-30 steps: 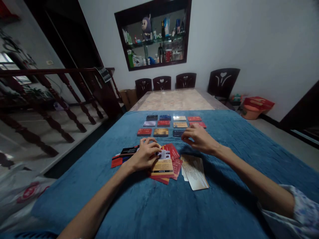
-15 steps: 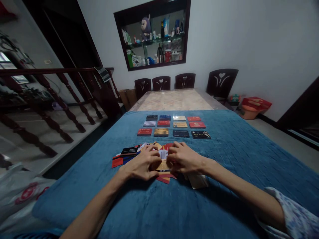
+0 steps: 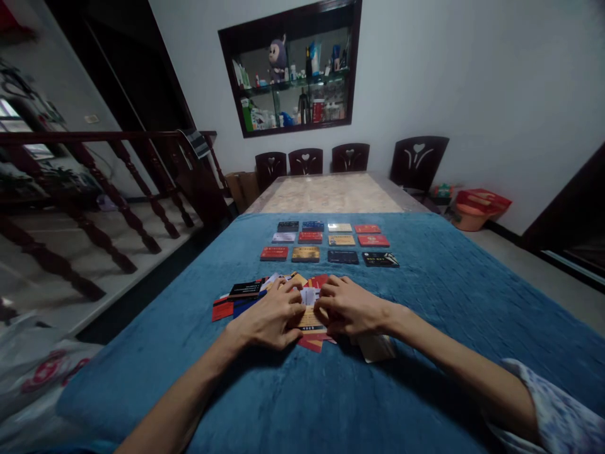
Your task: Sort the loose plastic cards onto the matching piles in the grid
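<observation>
A loose heap of printed cards lies on the blue cloth before me. My left hand [image 3: 270, 316] rests over its middle, fingers bent and closed at the left edge of a yellow card [image 3: 312, 318]. Across from it, my right hand [image 3: 352, 307] curls its fingers on the card's right edge. Red cards [image 3: 311, 344] stick out beneath the yellow one. Left of my left hand are a black card [image 3: 244, 291] and a red card [image 3: 222, 309]. A pale card [image 3: 377, 349] lies partly under my right wrist. My fingertips are partly hidden.
Beyond my hands, several neat card stacks stand in three rows, with a gold stack [image 3: 305, 254] and a black stack [image 3: 380, 259] in the nearest row. The blue cloth [image 3: 454, 277] covers the near part of the table. Chairs [image 3: 420, 162] stand at the far end.
Both hands stay at the yellow card, with only slight finger movement. The whole view has shifted down a little.
</observation>
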Available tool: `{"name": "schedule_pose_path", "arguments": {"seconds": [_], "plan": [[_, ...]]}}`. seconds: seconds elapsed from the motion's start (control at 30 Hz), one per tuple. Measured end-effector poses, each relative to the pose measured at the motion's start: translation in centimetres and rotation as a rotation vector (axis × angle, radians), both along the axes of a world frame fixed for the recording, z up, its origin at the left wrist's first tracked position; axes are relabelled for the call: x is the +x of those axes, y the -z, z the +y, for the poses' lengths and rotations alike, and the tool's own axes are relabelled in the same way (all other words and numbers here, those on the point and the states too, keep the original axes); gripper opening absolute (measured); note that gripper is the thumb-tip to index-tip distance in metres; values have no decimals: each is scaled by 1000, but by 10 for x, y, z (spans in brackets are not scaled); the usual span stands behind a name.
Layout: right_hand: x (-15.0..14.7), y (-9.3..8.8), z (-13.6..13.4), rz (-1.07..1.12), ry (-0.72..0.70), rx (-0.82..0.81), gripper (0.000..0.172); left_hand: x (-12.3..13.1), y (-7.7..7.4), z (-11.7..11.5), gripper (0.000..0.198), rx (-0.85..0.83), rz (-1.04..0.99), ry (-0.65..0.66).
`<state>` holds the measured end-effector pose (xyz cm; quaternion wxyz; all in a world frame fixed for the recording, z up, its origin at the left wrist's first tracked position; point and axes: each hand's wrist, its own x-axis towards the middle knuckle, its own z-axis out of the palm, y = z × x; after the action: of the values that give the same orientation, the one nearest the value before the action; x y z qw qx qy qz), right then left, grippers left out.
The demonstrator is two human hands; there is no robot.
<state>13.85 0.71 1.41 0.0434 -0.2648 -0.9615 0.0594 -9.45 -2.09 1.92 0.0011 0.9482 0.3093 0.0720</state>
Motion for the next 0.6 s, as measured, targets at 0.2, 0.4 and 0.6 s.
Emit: {"name": "schedule_pose_path", "arguments": {"seconds": [0.2,0.4,0.6], "plan": [[1,3,1,19,-8,55,25,4,-1,-5,14,111,29,-1],[1,1,0,36,-33,64,22,3,-1,-3,3,150,32,59],[1,-1,2,58,-68,79,18,-3,-2,1,11,127,-64,97]]}}
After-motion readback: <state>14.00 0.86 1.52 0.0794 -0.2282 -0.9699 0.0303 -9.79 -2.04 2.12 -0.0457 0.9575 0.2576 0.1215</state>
